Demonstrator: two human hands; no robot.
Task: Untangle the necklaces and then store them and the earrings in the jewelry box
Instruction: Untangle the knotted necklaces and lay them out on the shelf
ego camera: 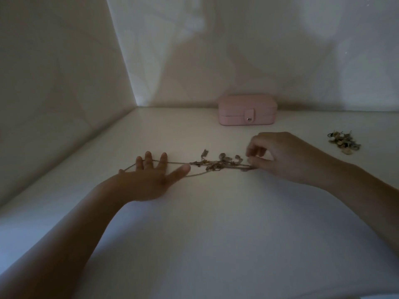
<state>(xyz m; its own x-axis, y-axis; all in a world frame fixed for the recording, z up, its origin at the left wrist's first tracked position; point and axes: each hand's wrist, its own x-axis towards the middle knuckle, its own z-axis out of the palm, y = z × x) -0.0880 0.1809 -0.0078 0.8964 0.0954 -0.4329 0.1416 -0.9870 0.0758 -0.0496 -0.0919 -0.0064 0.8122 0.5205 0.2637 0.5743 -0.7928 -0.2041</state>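
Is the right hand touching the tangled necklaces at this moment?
Touching. The head view shows the right hand pinching the right end of the tangled necklaces between thumb and fingertips, with no gap visible.

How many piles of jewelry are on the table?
2. The tangled necklaces lie between the left hand and right hand, and the earrings sit far right. The pink box is shut, so more may hide inside.
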